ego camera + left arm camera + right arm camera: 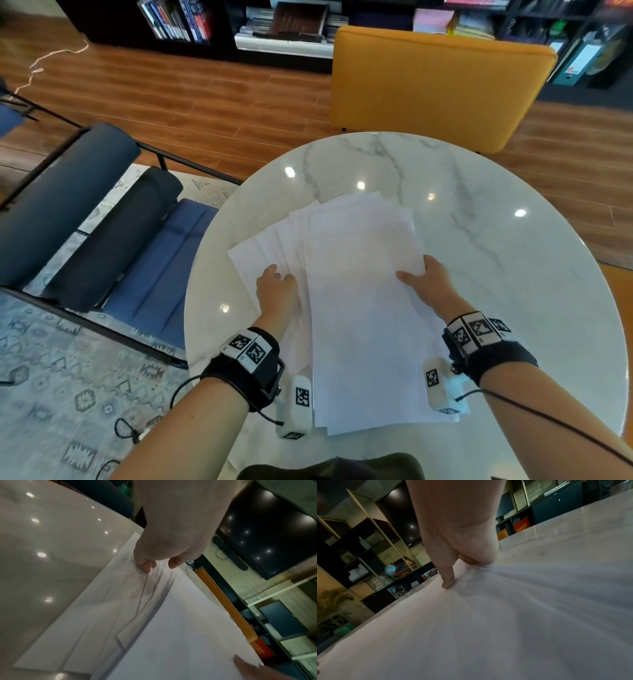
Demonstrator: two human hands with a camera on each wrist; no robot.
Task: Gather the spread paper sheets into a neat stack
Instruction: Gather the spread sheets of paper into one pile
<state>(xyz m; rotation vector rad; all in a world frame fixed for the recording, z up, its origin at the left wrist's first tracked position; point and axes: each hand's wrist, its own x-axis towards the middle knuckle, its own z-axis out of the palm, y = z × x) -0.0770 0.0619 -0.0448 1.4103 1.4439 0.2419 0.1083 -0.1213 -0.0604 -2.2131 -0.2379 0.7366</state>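
Paper sheets (356,274) fanned on table (479,240) — both hands' fingers gripping.

A round table (479,212) with a glossy white marble top, veined in grey, carries everything here; ceiling lights show as bright spots on its polish. Directly on it lie white paper sheets (359,308), blank as far as can be seen. They sit on the near half of the table, toward the person, overlapping in a loose fan: the lower sheets splay out to the left of the top sheet, their corners and long edges showing one behind another, and the top sheet runs down close to the table's near edge. The far half of the table shows bare marble.
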